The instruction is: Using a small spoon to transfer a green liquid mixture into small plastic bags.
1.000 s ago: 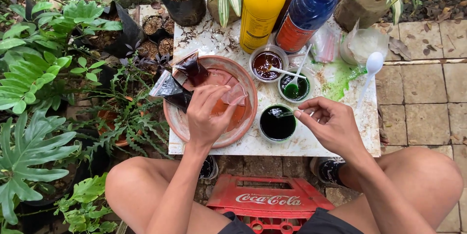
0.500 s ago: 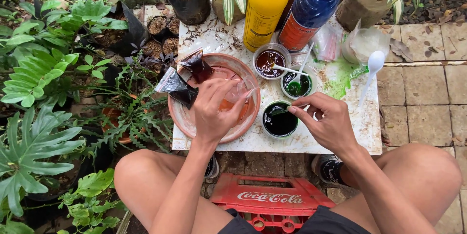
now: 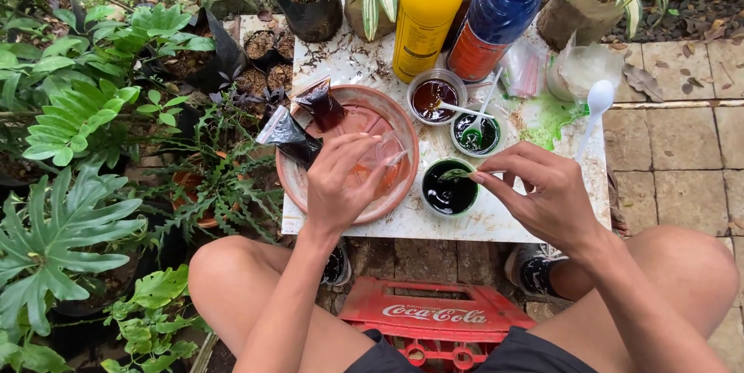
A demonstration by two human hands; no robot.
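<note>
Plants (image 3: 85, 117): potted greenery crowds the left edge.
Filled bags (image 3: 298, 121): two dark-liquid bags lean on the dish's far-left rim.
Dish (image 3: 298, 187): terracotta, on the left of the white table (image 3: 542, 218).
Left hand (image 3: 337, 183): over the dish, fingers pinched on a clear bag (image 3: 384, 152), held upright.
Cup (image 3: 449, 191): dark liquid, just right of the dish.
Right hand (image 3: 542, 195): fingertips closed on a spoon (image 3: 459, 174), its bowl above the cup.
Bottles (image 3: 465, 12): yellow and blue, at the far edge.
</note>
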